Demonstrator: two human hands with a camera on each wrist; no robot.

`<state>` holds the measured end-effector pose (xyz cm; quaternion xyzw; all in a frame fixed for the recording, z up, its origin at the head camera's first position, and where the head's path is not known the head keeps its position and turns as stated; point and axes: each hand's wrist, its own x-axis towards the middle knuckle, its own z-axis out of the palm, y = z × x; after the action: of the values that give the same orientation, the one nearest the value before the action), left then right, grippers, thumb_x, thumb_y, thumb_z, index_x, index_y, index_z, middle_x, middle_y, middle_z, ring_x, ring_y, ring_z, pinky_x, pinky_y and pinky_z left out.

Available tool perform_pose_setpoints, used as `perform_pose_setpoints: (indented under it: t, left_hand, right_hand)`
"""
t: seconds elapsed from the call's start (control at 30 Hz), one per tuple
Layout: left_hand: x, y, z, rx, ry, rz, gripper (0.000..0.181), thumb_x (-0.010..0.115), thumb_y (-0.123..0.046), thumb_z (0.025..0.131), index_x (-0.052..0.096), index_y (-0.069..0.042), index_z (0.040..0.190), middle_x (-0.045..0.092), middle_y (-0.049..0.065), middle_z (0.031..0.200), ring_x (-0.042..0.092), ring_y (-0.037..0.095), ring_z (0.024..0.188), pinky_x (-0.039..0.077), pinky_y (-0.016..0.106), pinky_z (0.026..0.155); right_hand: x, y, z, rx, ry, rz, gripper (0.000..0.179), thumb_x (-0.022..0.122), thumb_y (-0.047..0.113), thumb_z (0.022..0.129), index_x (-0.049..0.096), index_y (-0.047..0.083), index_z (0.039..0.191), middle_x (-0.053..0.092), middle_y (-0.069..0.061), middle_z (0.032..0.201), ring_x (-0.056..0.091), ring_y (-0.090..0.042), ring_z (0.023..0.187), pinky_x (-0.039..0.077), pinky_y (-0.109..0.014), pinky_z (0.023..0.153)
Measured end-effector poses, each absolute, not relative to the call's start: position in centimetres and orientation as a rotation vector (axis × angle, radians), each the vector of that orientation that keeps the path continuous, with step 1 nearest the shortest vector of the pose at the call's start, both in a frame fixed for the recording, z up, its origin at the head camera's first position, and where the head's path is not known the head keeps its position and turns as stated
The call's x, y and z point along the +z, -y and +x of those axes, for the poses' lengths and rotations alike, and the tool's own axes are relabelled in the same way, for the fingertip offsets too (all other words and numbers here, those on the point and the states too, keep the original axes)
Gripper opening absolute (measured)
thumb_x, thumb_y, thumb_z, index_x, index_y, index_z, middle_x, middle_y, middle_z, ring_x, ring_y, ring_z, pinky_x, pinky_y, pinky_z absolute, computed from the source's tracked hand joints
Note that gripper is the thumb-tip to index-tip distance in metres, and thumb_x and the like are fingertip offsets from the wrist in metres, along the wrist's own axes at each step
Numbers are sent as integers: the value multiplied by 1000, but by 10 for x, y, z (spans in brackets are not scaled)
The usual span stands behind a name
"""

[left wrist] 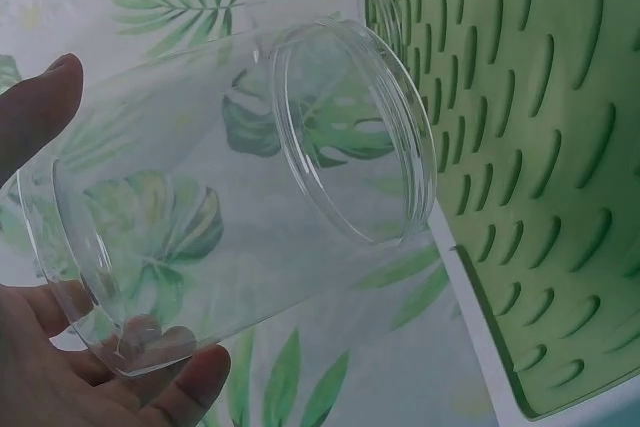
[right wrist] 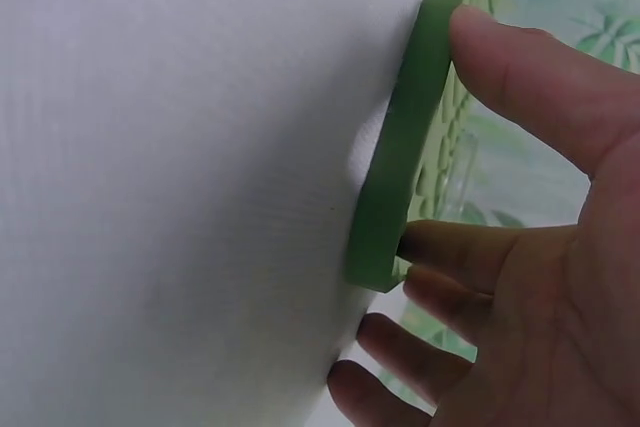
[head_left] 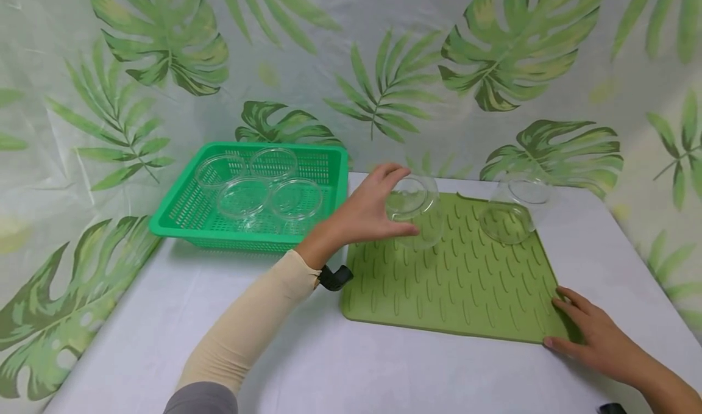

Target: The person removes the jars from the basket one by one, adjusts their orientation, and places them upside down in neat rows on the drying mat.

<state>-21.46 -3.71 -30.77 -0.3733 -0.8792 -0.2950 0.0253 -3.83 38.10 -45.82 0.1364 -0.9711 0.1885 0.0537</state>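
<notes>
My left hand [head_left: 370, 210] grips a clear jar [head_left: 425, 219] by its base end, thumb and fingers spread around it. The jar is tipped mouth down above the back left of a green ridged drying mat [head_left: 450, 280]. In the left wrist view, the rimmed mouth of the jar [left wrist: 350, 137] faces the mat. Another clear jar [head_left: 507, 213] stands at the mat's back right. With fingers loosely extended, my right hand [head_left: 595, 335] touches the mat's front right corner; in the right wrist view, its thumb [right wrist: 500, 57] lies against the mat's edge [right wrist: 405, 147].
A green plastic basket [head_left: 342, 188] stands at the back left with several clear jars [head_left: 244, 197] in it. White cloth [head_left: 307, 341] covers the table. A leaf-patterned sheet [head_left: 384, 66] hangs behind and at the sides.
</notes>
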Motion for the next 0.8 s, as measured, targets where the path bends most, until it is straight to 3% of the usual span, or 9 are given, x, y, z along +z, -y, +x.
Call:
perform_pose_setpoints:
  t: [0.03,0.07,0.13,0.17,0.2,0.27,0.3,0.5,0.8]
  left_hand:
    - [-309,36,-215,-911,2723,-1155,98,80,-49,78,31,-14,155,30,8,158,35,23,146,41,43,114]
    - [-309,36,-215,-909,2727,-1157,98,80,-49,78,31,-15,155,30,8,158,35,23,146,41,43,115]
    - [-309,36,-214,-896,2731,-1158,97,80,-49,79,30,-15,155,29,8,158,35,23,146,40,43,115]
    - [-309,35,-214,-888,2731,-1160,97,80,-49,79,30,-15,155,29,8,159,34,24,146,40,43,115]
    - [-309,35,-214,-878,2731,-1159,98,80,-50,79,30,-15,155,29,8,159,34,24,146,40,43,115]
    - [-308,34,-214,-866,2727,-1156,98,79,-50,79,30,-15,156,28,8,159,34,24,146,40,43,115]
    - [-307,34,-214,-864,2723,-1156,97,79,-50,79,30,-15,156,28,8,159,35,24,146,40,43,115]
    - [-307,32,-216,-852,2712,-1158,98,79,-52,79,31,-15,155,30,8,158,38,23,144,42,42,113]
    - [-311,14,-229,-988,2723,-1086,96,79,-50,79,31,-18,155,27,7,159,33,24,146,41,44,113]
  right_hand:
    - [-459,-381,-39,572,2948,418,74,80,21,80,46,-18,134,37,-34,143,28,-55,138,12,-42,121]
    - [-459,-381,-39,571,2949,416,74,80,21,81,46,-17,134,37,-34,144,24,-52,141,4,-31,124]
    - [-459,-381,-39,593,2966,397,75,79,22,81,45,-17,135,35,-34,145,23,-54,142,19,-57,114]
    - [-458,-381,-40,599,2975,388,76,79,22,82,44,-17,136,34,-35,145,23,-55,141,20,-58,113]
    - [-456,-380,-40,613,2995,367,77,78,22,83,42,-18,137,33,-36,145,31,-62,130,25,-64,103]
    - [-455,-380,-41,603,3023,327,79,77,24,84,39,-19,138,31,-39,145,31,-63,128,27,-67,102]
    - [-454,-380,-42,603,3033,315,79,76,25,85,38,-20,138,30,-41,145,33,-64,124,30,-68,93]
    - [-454,-380,-43,621,3064,296,83,74,26,87,33,-25,139,30,-46,144,31,-66,124,26,-74,97]
    - [-449,-381,-49,596,3170,249,85,71,31,89,31,-25,140,28,-47,143,29,-66,126,30,-72,96]
